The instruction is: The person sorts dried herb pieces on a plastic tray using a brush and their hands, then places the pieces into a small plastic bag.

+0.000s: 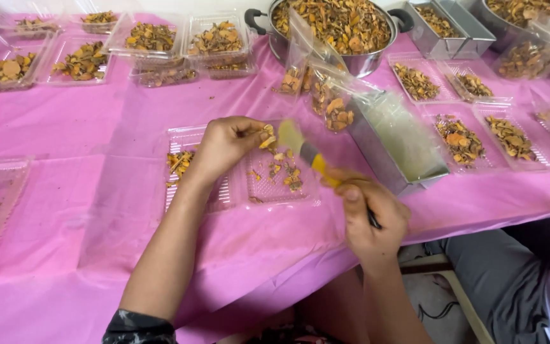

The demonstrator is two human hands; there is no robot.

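Brushing held piece (pixel 267 138): small orange-yellow dried slice, pinched at fingertips of left hand (pixel 227 148), directly above clear plastic tray (pixel 189 139) with a few similar bits. Brush (pixel 302 150), yellow ferrule, pale bristles, gripped by closed right hand (pixel 367 213), bristles just right of slice. Likely best done with light strokes, slice kept over tray so debris is caught. Metal loaf tin (pixel 408 167) just beyond right hand. Big steel pot (pixel 364 62) of slices farther off, filled trays either side, on pink cloth (pixel 65 127).
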